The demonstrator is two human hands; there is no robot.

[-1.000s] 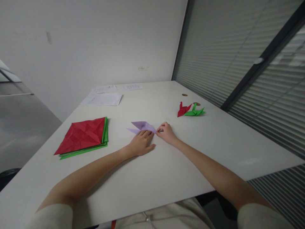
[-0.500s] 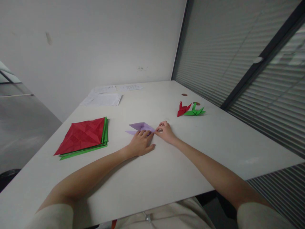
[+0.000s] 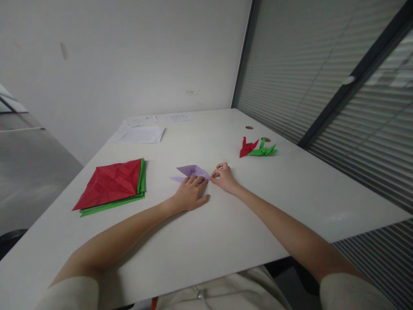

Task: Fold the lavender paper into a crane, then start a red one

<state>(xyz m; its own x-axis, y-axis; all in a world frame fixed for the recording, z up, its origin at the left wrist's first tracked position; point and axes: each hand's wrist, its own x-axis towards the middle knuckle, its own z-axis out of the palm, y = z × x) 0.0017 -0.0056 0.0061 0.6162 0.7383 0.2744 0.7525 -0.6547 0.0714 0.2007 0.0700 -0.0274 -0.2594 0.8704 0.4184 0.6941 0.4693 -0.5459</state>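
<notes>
Near the centre of the frame, a pale purple sheet of folded, pointed paper lies on the smooth white counter. The bare left hand rests palm-down on its near edge, fingers laid over it and thumb apart. The bare right hand has thumb and index fingers clamped on the paper's right tip. At centre left sits a stack of creased red and green paper sheets; right of centre, a red folded-paper bird touches a green folded-paper bird.

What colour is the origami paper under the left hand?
Light purple: the origami paper under the left hand, clearest in the head view.
</notes>
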